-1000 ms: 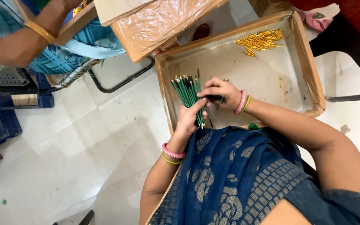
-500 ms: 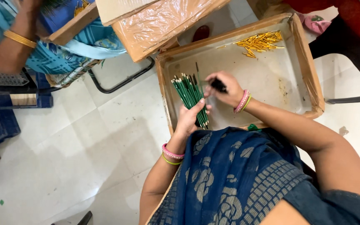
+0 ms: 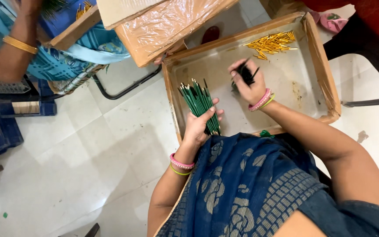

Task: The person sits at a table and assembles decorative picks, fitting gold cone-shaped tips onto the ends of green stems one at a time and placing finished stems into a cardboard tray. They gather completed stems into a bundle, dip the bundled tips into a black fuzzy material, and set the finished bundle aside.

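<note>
I am watching from the head view as the left hand (image 3: 200, 125) is clasping a bundle of green sticks (image 3: 200, 105), fingers wrapped round the lower ends so that the dark tips are fanning upward and staying level with one another. The bundle is hanging just over the near left corner of the shallow cardboard tray (image 3: 325, 83), which I judge is keeping any dropped stick inside the walls. The right hand (image 3: 248, 85) is closing on a small black piece (image 3: 244, 72), pinched between fingers and thumb and lifted above the tray floor; its exact kind is blurred. A heap of gold tubes (image 3: 273, 42) is lying in the far right corner, well apart from both hands, within easy reach. The tray is resting across the lap, against the blue patterned cloth (image 3: 251, 184). A second person's arm (image 3: 9, 57) with a gold bangle is working at another box at upper left.

Compared with half a second ago, the right hand has moved away from the bundle toward the tray's middle, carrying the black piece higher, while the left hand is keeping its grasp unchanged.
</note>
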